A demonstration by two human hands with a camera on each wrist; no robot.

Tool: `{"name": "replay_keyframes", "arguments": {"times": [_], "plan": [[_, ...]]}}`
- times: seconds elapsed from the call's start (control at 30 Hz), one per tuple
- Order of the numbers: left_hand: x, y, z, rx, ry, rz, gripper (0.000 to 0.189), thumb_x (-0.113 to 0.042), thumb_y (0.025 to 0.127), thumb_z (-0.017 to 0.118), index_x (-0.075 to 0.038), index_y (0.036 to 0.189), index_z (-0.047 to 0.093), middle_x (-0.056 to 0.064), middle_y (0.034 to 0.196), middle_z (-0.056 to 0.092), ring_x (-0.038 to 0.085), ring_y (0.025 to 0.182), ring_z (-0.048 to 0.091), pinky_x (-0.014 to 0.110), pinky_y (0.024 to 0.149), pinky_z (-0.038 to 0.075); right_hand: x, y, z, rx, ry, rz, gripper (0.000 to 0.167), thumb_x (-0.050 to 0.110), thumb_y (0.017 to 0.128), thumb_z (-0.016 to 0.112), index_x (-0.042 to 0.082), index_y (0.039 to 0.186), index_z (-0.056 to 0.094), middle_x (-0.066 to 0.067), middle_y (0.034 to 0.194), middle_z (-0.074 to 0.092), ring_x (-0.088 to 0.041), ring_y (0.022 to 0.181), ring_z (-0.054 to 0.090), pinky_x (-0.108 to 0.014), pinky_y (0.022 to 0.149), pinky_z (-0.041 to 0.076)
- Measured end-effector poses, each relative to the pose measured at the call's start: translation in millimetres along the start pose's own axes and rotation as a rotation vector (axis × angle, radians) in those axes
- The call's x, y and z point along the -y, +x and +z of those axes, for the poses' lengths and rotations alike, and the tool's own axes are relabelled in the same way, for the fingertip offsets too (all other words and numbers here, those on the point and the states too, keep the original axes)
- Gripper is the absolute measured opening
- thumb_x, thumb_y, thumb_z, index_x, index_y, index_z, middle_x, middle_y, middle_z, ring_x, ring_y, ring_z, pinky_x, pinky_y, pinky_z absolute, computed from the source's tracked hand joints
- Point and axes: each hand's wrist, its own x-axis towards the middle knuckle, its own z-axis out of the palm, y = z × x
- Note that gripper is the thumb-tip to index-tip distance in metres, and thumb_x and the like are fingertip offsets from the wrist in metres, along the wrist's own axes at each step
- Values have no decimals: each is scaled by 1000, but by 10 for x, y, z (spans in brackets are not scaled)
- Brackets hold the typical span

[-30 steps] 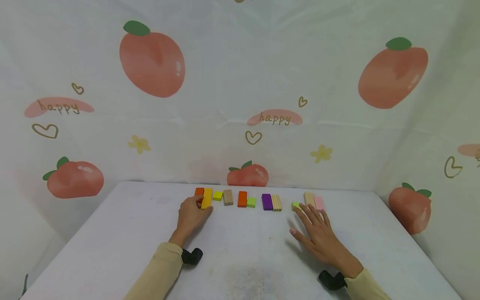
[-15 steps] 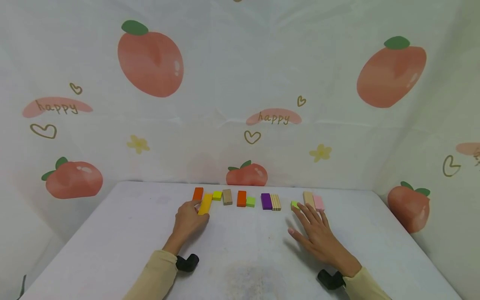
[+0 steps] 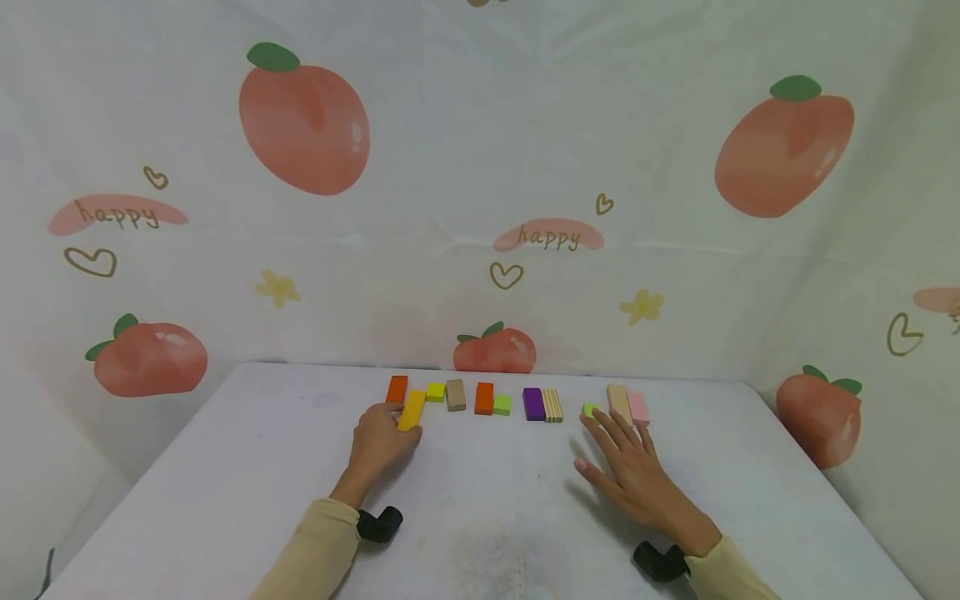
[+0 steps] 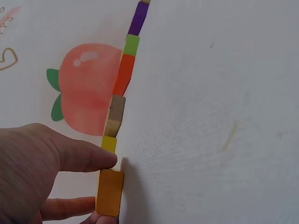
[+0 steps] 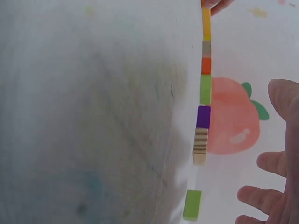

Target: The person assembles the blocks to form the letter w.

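Now the left hand [image 3: 378, 442] pinches a long yellow block [image 3: 412, 410]
It is at the far side of the desk [image 3: 480, 479], beside an orange block [image 3: 397, 388]; the right hand [image 3: 637, 479], fingers [image 5: 272, 163] spread, is near a green block [image 3: 589, 409]

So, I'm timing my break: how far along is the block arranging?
Apparently done: purple rectangular block beside striped wooden block. In hand: orange-yellow rectangular block, pinched by the left hand. Perhaps left: aligning and releasing it; its near end extends past the small yellow block.
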Motion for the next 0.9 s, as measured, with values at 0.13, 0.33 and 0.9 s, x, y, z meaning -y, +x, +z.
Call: {"name": "replay_keyframes", "arguments": {"times": [0.13, 0.33, 0.9], "plan": [[-9, -37, -1, 0, 15, 10, 53, -19, 85, 76, 10, 128, 63, 17, 100, 64, 29, 85, 58, 44, 76, 54, 21, 7, -4, 13, -1, 11, 65, 42, 101, 60, 8, 154, 42, -20, 158, 38, -47, 146, 25, -73, 112, 12], [-32, -122, 28, 0, 31, 15, 52, -20, 84, 79, 9, 124, 63, 14, 93, 64, 27, 80, 57, 41, 72, 55, 81, 32, 15, 28, 29, 9, 66, 41, 100, 62, 8, 154, 43, -20, 158, 38, -46, 147, 25, -73, 113, 11], [-141, -289, 94, 28, 44, 39, 51, -22, 81, 83, 10, 114, 62, 11, 87, 61, 24, 76, 57, 40, 70, 55, 391, 227, 167, 149, 134, -21, 68, 46, 101, 59, 10, 156, 41, -16, 158, 39, -43, 149, 24, -70, 116, 5]]}}
